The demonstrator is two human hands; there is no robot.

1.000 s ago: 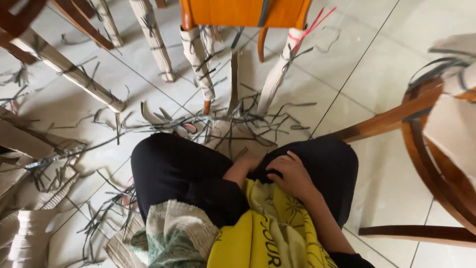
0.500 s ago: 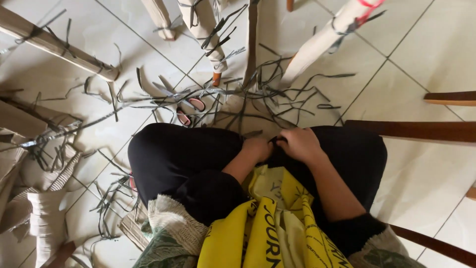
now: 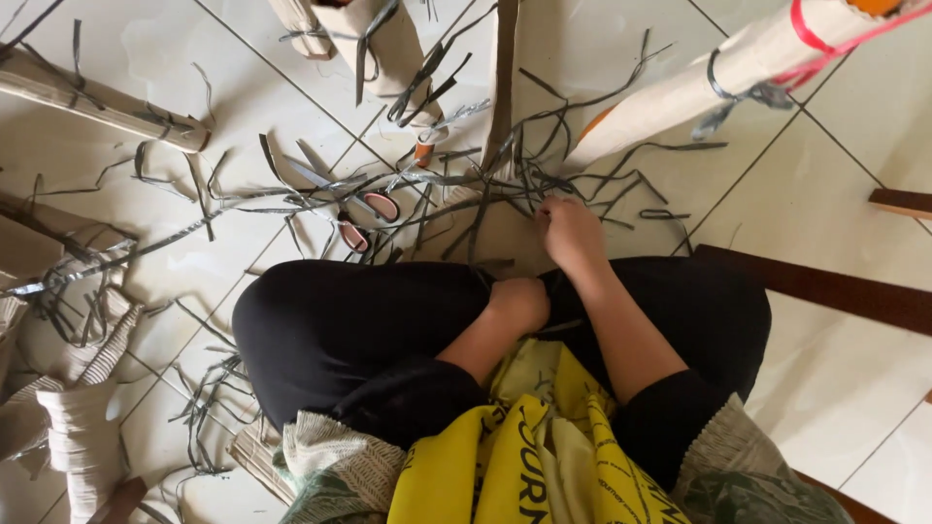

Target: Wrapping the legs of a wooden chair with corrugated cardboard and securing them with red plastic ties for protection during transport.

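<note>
Head view: the person sits on the tiled floor [image 3: 835,194] with knees drawn up in black trousers. Half a second ago both hands were together at the lap; now the right hand [image 3: 571,231] has stretched forward past the knees, fingers curled down and pinching into the tangle of dark grey strips [image 3: 505,180] lying on the tiles. The left hand [image 3: 519,303] has stayed back on the lap, closed in a loose fist; whether it grips anything, I cannot tell. So the work has shifted from the lap out to the strips. Scissors with pink handles [image 3: 364,218] lie untouched among them, left of the right hand. Paper-wrapped chair legs [image 3: 670,97] stand just beyond, one bound with a strip.
</note>
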